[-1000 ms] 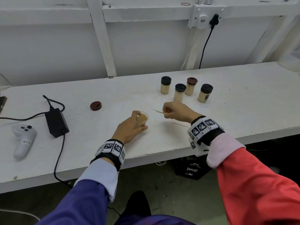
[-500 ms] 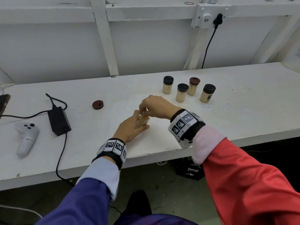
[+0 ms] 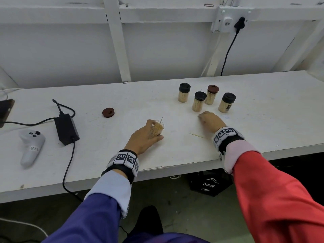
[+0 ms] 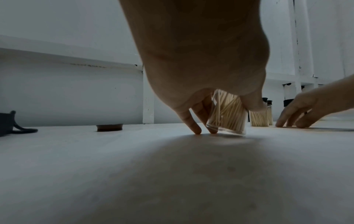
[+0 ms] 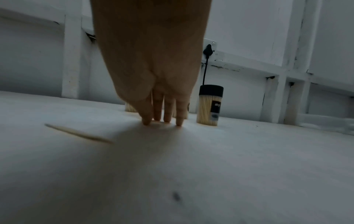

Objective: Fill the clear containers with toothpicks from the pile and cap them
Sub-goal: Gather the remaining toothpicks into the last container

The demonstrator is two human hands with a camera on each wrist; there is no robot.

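My left hand [image 3: 148, 134] grips an uncapped clear container [image 3: 158, 128] packed with toothpicks, tilted on the white table; one toothpick sticks up out of its mouth. The left wrist view shows the container [image 4: 227, 116] between thumb and fingers, base on the table. My right hand [image 3: 205, 118] is open to the right, straight fingertips [image 5: 162, 119] touching the table just in front of the capped containers. A loose toothpick [image 3: 197, 135] lies near that wrist, also in the right wrist view as a loose toothpick [image 5: 76, 133]. A brown cap [image 3: 108, 112] lies apart at the left.
Several capped toothpick containers [image 3: 199, 101] stand in a cluster behind my right hand. At the left lie a black power adapter [image 3: 66, 129] with its cable and a white controller [image 3: 31, 146]. The table's front edge [image 3: 175, 168] is close to my wrists.
My right hand left the container's mouth and moved right, down to the table by the capped containers. A toothpick now stands out of the container. The left hand kept its hold.
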